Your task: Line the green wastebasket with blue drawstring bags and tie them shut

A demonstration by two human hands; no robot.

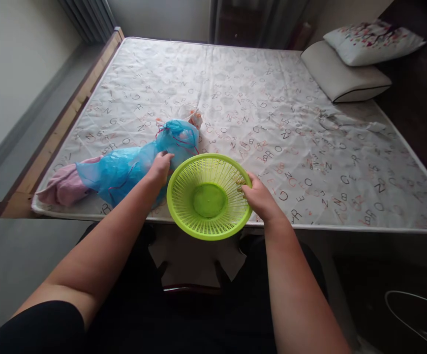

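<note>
A round lime-green plastic basket point(209, 200) with slotted sides hangs over the mattress's near edge, tilted so that its hollow inside faces me. My right hand point(258, 196) grips the right rim, thumb on the inner side. On the left, my left hand point(161, 167) is closed on a translucent blue plastic bag point(128, 167); most of its fingers are hidden. The bag lies crumpled, with thin red drawstrings at its far end. Against the bag's left end rests a bundled pink cloth point(68, 184). Just beyond it lies a small white-and-orange plastic bag point(196, 118).
The mattress point(235, 88), printed with letters, fills the middle of the view, and a wooden bed rail point(71, 110) runs along its left side. A beige pillow point(342, 73) and a patterned cushion point(372, 44) are stacked at the far right. Below the basket is a dark stool point(195, 260).
</note>
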